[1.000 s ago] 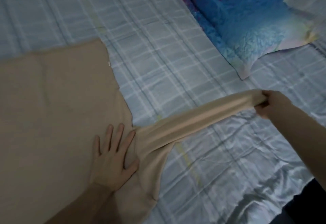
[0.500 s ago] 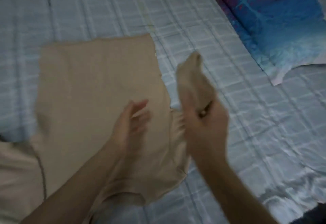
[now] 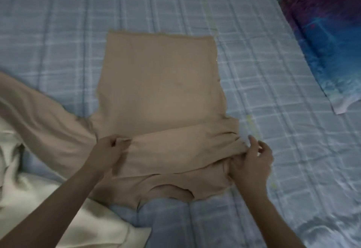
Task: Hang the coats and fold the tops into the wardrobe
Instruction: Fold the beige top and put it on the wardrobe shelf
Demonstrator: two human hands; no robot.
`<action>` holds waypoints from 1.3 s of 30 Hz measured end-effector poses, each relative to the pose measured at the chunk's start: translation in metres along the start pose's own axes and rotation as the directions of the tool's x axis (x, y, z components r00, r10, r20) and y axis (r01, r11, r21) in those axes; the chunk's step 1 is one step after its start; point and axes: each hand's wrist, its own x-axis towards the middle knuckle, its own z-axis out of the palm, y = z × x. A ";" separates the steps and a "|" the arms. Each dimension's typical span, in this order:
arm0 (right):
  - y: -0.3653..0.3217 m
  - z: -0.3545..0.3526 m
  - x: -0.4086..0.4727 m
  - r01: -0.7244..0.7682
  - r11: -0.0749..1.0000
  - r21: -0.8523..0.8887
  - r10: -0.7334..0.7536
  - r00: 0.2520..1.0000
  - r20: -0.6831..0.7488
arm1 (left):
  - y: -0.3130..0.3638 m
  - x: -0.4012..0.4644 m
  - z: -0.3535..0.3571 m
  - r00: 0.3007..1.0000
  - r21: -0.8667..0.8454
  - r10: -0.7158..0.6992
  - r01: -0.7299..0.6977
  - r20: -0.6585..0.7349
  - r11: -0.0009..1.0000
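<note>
A beige long-sleeved top [image 3: 160, 83] lies flat on the bed, hem far from me, neckline [image 3: 168, 191] nearest me. Its right sleeve [image 3: 185, 142] lies folded across the chest, running left to right. My left hand [image 3: 109, 150] pinches the cuff end of that sleeve at the left side of the body. My right hand [image 3: 252, 159] grips the fold of the sleeve at the right shoulder. The other sleeve [image 3: 39, 114] stretches out flat to the left.
The blue-and-white checked bedsheet [image 3: 254, 32] covers the bed. A blue and purple pillow [image 3: 328, 38] lies at the far right. A cream-white garment [image 3: 48, 208] lies bunched at the near left, partly under my left forearm.
My right hand carried the stretched-out right sleeve leftward and laid it across the chest. My left hand lifted off the shoulder and took the cuff. The view shifted left, showing the whole top.
</note>
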 end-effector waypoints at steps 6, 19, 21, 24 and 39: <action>0.028 -0.020 0.034 0.328 0.936 -0.129 -0.281 0.916 0.287 | -0.005 0.004 -0.019 0.976 0.025 0.027 -0.023 -0.214 0.999; 0.046 -0.014 0.031 0.594 0.797 -0.114 -0.477 0.733 0.485 | -0.014 0.016 -0.040 0.979 0.194 0.062 -0.023 -0.193 0.981; 0.044 -0.018 0.031 0.522 0.844 -0.122 -0.341 0.699 0.629 | -0.019 0.021 -0.040 0.990 0.188 0.022 0.005 -0.139 0.982; 0.031 -0.031 0.035 0.597 0.745 -0.297 -0.288 0.690 0.664 | -0.027 0.031 -0.043 0.991 0.095 -0.135 0.135 -0.009 0.986; -0.012 0.067 0.034 0.451 0.877 -0.164 -0.396 0.873 0.284 | -0.061 0.008 0.007 0.856 0.784 0.502 -0.395 0.125 0.479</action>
